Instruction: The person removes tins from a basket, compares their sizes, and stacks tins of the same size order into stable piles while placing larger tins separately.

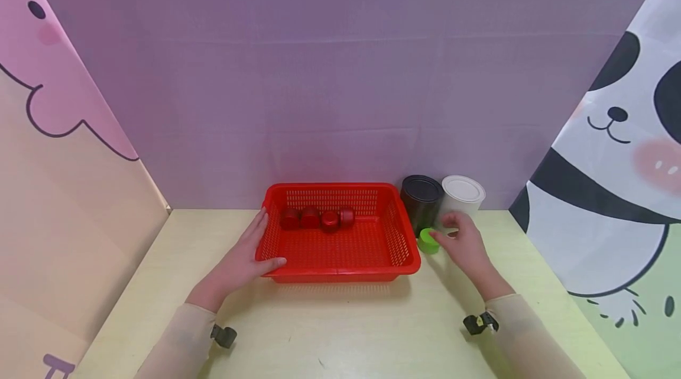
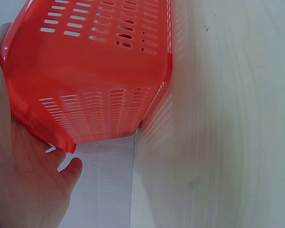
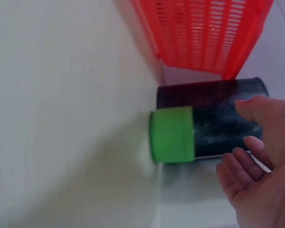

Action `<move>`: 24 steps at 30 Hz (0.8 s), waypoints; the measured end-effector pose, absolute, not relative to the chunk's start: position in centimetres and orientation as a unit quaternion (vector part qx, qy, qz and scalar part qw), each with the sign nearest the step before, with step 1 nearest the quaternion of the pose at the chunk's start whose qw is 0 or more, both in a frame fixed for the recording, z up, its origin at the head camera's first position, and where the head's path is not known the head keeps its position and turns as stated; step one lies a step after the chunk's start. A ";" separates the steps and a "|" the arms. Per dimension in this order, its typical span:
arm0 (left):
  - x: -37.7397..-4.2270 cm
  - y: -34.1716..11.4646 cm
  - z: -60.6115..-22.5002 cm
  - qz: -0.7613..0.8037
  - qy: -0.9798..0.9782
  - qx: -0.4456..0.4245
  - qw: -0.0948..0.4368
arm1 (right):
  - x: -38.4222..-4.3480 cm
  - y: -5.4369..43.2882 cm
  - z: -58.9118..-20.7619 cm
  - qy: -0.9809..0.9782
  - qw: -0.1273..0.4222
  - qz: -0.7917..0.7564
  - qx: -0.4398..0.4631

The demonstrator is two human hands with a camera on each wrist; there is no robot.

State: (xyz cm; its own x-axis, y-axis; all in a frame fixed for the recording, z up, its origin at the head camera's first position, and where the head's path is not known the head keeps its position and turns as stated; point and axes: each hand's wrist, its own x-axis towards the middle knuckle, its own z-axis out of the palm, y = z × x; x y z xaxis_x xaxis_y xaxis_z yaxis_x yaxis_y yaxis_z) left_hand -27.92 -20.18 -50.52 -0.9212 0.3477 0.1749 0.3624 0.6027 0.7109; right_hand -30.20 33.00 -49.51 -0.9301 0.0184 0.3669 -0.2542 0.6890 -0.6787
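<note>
The red plastic basket (image 1: 340, 271) stands upright on the pale surface (image 1: 340, 326), between the two hands; the left hand (image 1: 242, 256) lies at its near left corner, fingers spread along the left rim and thumb over the front rim, probably to steady it; four small red pots (image 1: 330, 222) sit close together inside, towards the back left, so the front and right of its floor are bare. The small green pot (image 1: 428, 243) stands outside, just right of the basket and in front of the black canister (image 1: 421, 193), with the white canister (image 1: 464, 191) beside that; this spot seems handy for the right hand (image 1: 467, 249).

The left grip is loose, touching the rim without clenching it; the right grip hangs by the green pot, thumb and fingers parted around air, holding nothing.
</note>
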 end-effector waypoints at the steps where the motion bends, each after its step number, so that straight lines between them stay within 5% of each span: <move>1: -27.9 -20.2 -50.6 -0.398 -0.895 -0.198 0.010 | -30.1 32.8 -49.3 -0.901 0.180 0.390 0.068; 15: -28.0 -20.2 -50.8 -0.397 -0.895 -0.205 0.015 | -30.3 29.6 -45.3 -0.899 0.184 0.381 0.110; 24: -27.9 -20.2 -50.6 -0.397 -0.894 -0.205 0.014 | -31.9 26.6 -42.3 -0.902 0.137 0.376 0.159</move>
